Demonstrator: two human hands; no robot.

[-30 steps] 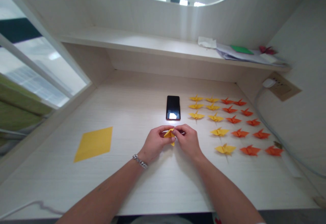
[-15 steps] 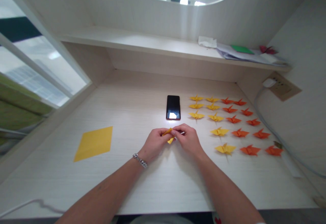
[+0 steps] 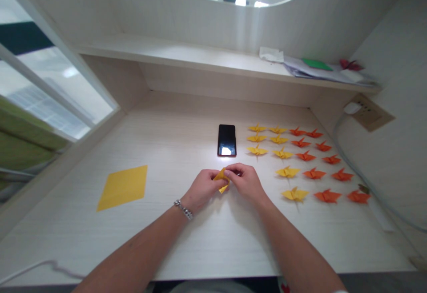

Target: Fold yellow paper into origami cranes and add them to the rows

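Note:
A small folded piece of yellow origami paper [image 3: 220, 175] is pinched between my two hands, just above the desk. My left hand [image 3: 204, 184], with a chain bracelet at the wrist, is closed on its left side, thumb on top. The fingers of my right hand [image 3: 245, 181] grip its upper right edge. Parts of the paper are hidden behind my thumbs and fingers. Off to the left lies a flat yellow sheet [image 3: 123, 187]. To the right stand rows of folded paper cranes, several yellow cranes [image 3: 287, 172] and several orange cranes [image 3: 314, 174].
A black phone [image 3: 227, 140] lies just beyond my hands. Along the right wall a grey cable [image 3: 350, 159] runs down from a socket [image 3: 370, 114]. A shelf [image 3: 187, 59] with papers [image 3: 320, 70] crosses the back. At the lower left is a white cord [image 3: 36, 265].
The yellow paper between my hands has turned and shows a wider, taller face now. My fingers have shifted slightly on it. The cranes, phone and flat sheet stay put.

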